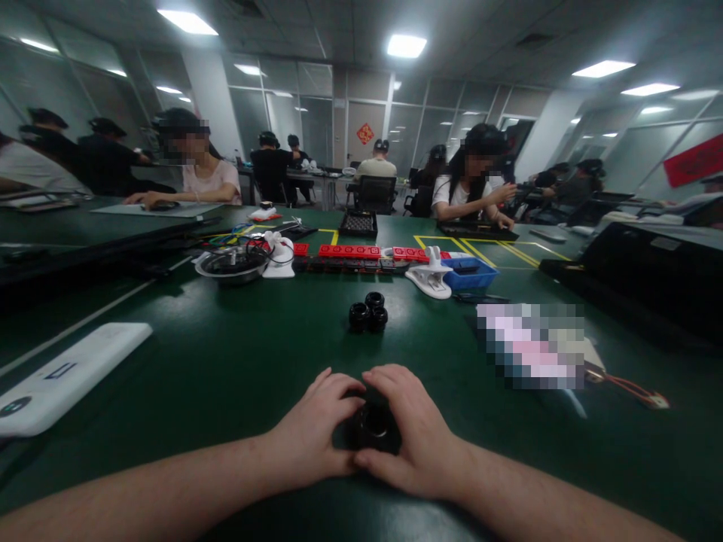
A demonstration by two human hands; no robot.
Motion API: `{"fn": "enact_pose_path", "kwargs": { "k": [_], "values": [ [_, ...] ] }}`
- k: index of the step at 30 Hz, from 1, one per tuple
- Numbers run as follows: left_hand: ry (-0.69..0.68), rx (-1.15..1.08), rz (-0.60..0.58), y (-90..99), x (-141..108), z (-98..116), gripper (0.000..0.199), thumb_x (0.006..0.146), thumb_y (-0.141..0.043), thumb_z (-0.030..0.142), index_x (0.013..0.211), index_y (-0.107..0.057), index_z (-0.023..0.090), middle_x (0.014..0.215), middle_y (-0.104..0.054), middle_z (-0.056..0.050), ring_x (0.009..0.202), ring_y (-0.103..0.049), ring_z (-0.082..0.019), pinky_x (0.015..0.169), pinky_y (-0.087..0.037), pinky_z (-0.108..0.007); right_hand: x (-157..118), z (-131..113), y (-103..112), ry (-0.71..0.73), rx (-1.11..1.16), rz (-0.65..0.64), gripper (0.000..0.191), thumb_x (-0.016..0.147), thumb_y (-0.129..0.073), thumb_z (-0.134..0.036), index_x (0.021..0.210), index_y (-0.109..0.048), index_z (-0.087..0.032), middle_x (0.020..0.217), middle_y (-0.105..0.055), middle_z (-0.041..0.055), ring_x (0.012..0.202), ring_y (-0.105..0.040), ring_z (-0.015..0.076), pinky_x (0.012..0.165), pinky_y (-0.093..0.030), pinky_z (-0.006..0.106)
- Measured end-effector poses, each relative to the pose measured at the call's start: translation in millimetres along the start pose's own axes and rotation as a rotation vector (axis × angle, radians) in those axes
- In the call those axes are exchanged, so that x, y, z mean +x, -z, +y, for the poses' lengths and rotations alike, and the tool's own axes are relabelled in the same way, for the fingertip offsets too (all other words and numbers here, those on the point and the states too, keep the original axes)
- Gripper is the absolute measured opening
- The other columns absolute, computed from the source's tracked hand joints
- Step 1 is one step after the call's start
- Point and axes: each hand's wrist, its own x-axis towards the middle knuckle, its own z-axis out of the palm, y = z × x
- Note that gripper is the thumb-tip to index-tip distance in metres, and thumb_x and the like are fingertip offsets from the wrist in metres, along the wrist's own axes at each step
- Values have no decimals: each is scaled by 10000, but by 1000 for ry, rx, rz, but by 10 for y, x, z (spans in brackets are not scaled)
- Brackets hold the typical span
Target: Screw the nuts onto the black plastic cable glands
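Two bare hands curve around one black, rounded piece (373, 427) with a dark opening at its top, close to the wearer on the green table (226, 384). The left hand (308, 429) is about half open, fingers arched and thumb low, with a gap between its palm and the piece. The right hand (421, 429) is bent in a similar half-open curve, nearer the piece; whether it presses on it, I cannot tell. Both thumbs lie on the near side and almost meet.

For good control, light and equal contact from both sides looks wise, low on the body, since a rounded, glossy surface may slip or roll. Fingertips are best kept off the opening, and the wrists low and relaxed.

Farther out, three similar black pieces (359, 317) sit in a tight cluster, straight ahead of the hands. Beyond them runs a row of red blocks (349, 251), with a metal bowl (231, 265) to its left and a white clip (432, 283) and a blue tray (473, 275) at its right end.
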Motion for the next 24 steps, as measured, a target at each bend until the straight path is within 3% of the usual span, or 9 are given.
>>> {"fn": "enact_pose_path", "kwargs": {
  "k": [2, 4, 6, 9, 12, 16, 19, 21, 24],
  "values": [
    [1, 1, 3, 9, 0, 16, 445, 623, -655, 420, 1019, -581, 230, 1138, -499, -65, 1094, -426, -271, 1026, -122, -530, -3, 11, -9, -58, -10, 18, 593, 676, -593, -490, 1121, -393, -152, 987, -534, 118, 880, -518, 252, 767, -419, 423],
    [-1, -7, 13, 13, 1, 28, 449, 620, -657, 375, 1036, -566, 231, 1118, -507, -58, 1074, -439, -264, 1024, -135, -525, -4, 4, 2, -46, 19, -9, 484, 714, -571, -423, 1086, -416, -154, 918, -558, 95, 806, -529, 226, 717, -436, 390],
    [0, -19, 27, 10, 3, 30, 470, 612, -660, 324, 1059, -544, 235, 1097, -516, -45, 1050, -453, -252, 1024, -151, -512, -2, -19, 31, 54, 76, -64, 401, 742, -487, -263, 1115, -393, -148, 960, -565, 96, 867, -530, 216, 783, -424, 394],
    [-9, -32, 41, 0, 5, 13, 556, 613, -667, 322, 1134, -486, 256, 1123, -512, -36, 1057, -450, -242, 1022, -158, -511, 4, -54, 73, 198, 107, -94, 549, 658, -418, -165, 1196, -317, -132, 1122, -514, 115, 1094, -437, 233, 963, -291, 452],
    [-27, -17, 13, 2, 5, -3, 569, 632, -664, 407, 1151, -481, 265, 1187, -483, -47, 1106, -417, -255, 1022, -142, -525, 10, -54, 69, 156, 48, -24, 586, 673, -474, -252, 1216, -287, -139, 1164, -479, 127, 1121, -406, 265, 980, -248, 491],
    [-2, 7, -12, 27, 5, 18, 481, 641, -642, 477, 1045, -568, 226, 1157, -496, -68, 1109, -415, -267, 1028, -127, -521, 18, -21, 21, 17, -14, 51, 576, 693, -572, -462, 1135, -375, -151, 1022, -527, 123, 919, -507, 258, 817, -396, 450],
    [1, 9, -4, 33, 6, 40, 459, 627, -663, 412, 1034, -572, 221, 1115, -514, -61, 1079, -437, -262, 1027, -135, -521, 24, -21, 17, -12, 10, -13, 434, 727, -549, -383, 1071, -430, -147, 891, -566, 90, 788, -529, 220, 722, -435, 401],
    [2, 3, 15, 22, 6, 35, 494, 619, -672, 363, 1076, -544, 226, 1099, -520, -51, 1059, -452, -250, 1028, -142, -515, 26, -33, 35, 69, 105, -70, 395, 726, -477, -263, 1097, -417, -139, 939, -566, 98, 862, -527, 219, 765, -435, 388],
    [-18, -14, 21, -8, 2, 1, 597, 631, -665, 379, 1179, -462, 260, 1166, -496, -46, 1094, -430, -253, 1023, -144, -527, 23, -42, 59, 182, 186, -102, 555, 672, -418, -201, 1211, -313, -119, 1163, -477, 129, 1114, -414, 239, 928, -349, 415]
  ]
}}
